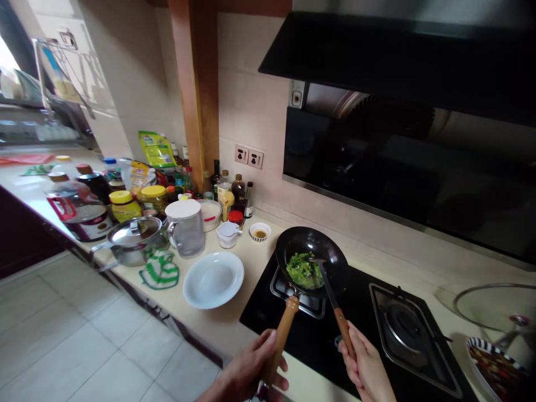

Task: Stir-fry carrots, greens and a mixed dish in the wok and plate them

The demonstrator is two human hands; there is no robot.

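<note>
A black wok (333, 245) sits tilted over the left burner, with chopped leafy greens (302, 272) in its bottom. My left hand (253, 360) grips the wok's wooden handle (285, 326), thumb along the side and fingertips showing past it. In my right hand (368, 360), closed around its brown wooden grip, is a metal spatula (330, 286) whose head touches the greens. Left of the stove, a white plate (213, 280) with nothing on it lies on the counter.
The black gas stove (360, 312) has a second burner (406, 326) on the right. A dish of cooked food (498, 365) and a glass lid (494, 307) stand beyond it. A lidded pot (138, 240), pitcher (186, 229) and several jars crowd the left. The range hood (397, 162) overhangs.
</note>
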